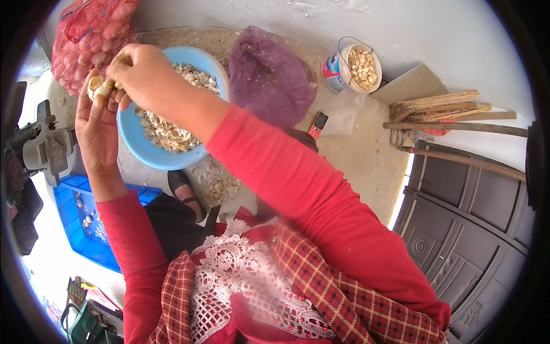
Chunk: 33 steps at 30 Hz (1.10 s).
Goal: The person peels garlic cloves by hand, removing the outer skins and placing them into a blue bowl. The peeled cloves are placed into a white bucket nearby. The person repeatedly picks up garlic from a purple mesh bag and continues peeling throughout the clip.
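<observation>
My left hand [94,135] is raised at the upper left, its fingers closed round a pale, partly broken-open garlic bulb [102,90]. Against the same bulb is my right hand [149,74], reaching across from the right with bent fingers. A brownish, dry-looking bit [122,59] shows between its thumb and fingertips; whether it is still joined to the bulb cannot be seen. Below and beside the hands sits a light-blue basin [127,144] holding a heap of papery garlic skins [166,133]. A red mesh sack [94,43] full of bulbs stands just behind the hands.
A purple mesh sack [272,86] lies right of the basin. Beyond it stands a white bucket [338,71] of cloves, with a red phone [317,125] on the floor nearby. Wooden-handled tools [458,127] lean at the right. A blue crate [77,232] is at the left.
</observation>
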Motion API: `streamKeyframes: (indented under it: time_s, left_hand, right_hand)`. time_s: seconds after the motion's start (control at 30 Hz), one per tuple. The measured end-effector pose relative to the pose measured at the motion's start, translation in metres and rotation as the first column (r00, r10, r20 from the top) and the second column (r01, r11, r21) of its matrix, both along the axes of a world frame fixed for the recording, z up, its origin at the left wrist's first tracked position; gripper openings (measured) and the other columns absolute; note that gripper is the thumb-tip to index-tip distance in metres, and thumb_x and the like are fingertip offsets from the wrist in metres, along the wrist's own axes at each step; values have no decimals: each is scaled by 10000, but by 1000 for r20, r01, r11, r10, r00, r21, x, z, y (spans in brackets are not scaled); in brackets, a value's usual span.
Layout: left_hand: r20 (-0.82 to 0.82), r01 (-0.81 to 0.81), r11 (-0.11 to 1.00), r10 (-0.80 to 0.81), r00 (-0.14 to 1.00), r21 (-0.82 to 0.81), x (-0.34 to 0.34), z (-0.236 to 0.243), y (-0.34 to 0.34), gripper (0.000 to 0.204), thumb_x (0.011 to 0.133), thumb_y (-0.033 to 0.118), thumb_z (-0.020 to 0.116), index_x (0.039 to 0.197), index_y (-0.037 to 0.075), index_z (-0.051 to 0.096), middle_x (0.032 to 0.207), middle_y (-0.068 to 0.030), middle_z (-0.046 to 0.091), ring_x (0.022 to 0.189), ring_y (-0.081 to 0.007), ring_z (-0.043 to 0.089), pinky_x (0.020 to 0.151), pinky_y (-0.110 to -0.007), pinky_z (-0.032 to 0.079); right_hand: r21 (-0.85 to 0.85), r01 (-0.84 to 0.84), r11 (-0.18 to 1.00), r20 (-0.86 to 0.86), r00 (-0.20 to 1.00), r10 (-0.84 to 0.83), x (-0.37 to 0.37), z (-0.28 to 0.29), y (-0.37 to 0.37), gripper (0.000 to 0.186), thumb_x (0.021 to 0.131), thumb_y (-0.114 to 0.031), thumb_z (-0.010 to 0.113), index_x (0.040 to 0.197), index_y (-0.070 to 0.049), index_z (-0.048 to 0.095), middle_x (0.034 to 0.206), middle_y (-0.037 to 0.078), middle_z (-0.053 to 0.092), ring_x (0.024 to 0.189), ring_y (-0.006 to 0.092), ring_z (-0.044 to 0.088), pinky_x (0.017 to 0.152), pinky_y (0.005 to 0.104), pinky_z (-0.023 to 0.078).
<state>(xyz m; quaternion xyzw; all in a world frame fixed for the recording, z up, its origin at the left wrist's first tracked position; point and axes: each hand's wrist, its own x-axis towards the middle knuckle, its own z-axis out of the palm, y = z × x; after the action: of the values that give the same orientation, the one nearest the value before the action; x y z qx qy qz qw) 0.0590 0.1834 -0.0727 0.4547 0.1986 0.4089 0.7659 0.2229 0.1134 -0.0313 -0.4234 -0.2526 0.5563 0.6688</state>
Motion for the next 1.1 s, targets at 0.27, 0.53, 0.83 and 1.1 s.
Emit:
streamKeyframes:
  time_s: [0.27, 0.53, 0.83, 1.1]
  left_hand:
    - [-97, -161, 986, 164, 982, 33, 7, -2, 0, 470, 961, 83, 611, 1381, -49, 446, 1294, -167, 571, 1135, -224, 609, 996, -338, 496]
    - [-142, -154, 986, 162, 976, 67, 10, 1, -5, 485, 951, 100, 635, 1373, -53, 450, 1235, -143, 605, 1057, -188, 627, 930, -307, 511]
    - [-119, -75, 996, 80, 990, 43, 7, 0, -1, 483, 1008, 140, 525, 1429, -52, 386, 1350, -153, 546, 1199, -205, 569, 1025, -325, 452]
    - [-15, -107, 992, 106, 994, -62, 5, -1, 3, 502, 1018, 127, 475, 1459, -63, 329, 1356, -166, 525, 1182, -210, 553, 1034, -327, 439]
  right_hand:
    - [93, 41, 995, 417, 906, -76, -6, -3, -1, 174, 788, -111, 737, 843, 36, 663, 771, 154, 686, 663, 233, 675, 604, 343, 534]
    - [154, 107, 982, 487, 857, -170, -9, -9, 2, 134, 745, -93, 742, 725, 16, 665, 734, 195, 671, 705, 312, 675, 658, 408, 531]
    - [56, 122, 991, 299, 945, -134, -9, -12, 1, 91, 866, 6, 581, 930, 70, 595, 823, 213, 654, 659, 282, 654, 610, 393, 526]
    - [-54, 150, 987, 238, 962, -133, -7, -12, 6, 137, 925, 38, 472, 1044, 79, 524, 819, 138, 638, 650, 176, 655, 575, 303, 538]
